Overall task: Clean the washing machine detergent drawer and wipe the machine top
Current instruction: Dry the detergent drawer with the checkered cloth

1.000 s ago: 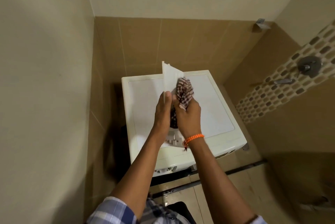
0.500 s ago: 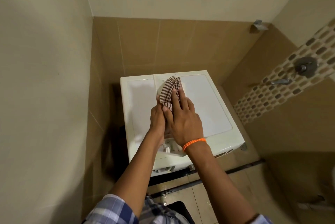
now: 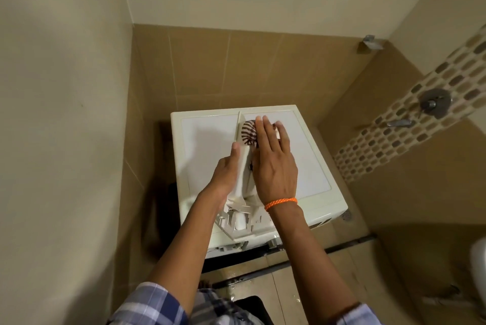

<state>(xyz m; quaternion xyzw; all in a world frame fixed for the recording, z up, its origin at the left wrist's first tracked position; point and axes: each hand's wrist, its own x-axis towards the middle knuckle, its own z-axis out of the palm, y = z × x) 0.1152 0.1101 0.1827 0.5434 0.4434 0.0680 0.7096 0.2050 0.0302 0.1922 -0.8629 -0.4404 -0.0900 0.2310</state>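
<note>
A white washing machine [image 3: 310, 156] stands in the corner, seen from above. The white detergent drawer [image 3: 240, 201], taken out of the machine, is held on edge above the machine top, its compartment end near me. My left hand [image 3: 226, 169] grips the drawer's left side, thumb along its edge. My right hand [image 3: 273, 164], with an orange wristband, lies flat with straight fingers and presses a brown-and-white striped cloth [image 3: 248, 132] against the drawer's far end. Most of the cloth is hidden under that hand.
Tiled walls close in behind and to the left of the machine. Shower taps [image 3: 434, 103] sit on the mosaic strip at the right wall. A dark floor threshold [image 3: 342, 244] runs in front of the machine, with wet floor tiles below.
The drawer has tipped from upright to lying lower over the machine top. My right hand went from bunching the cloth to pressing it flat and slid further toward the drawer's far end.
</note>
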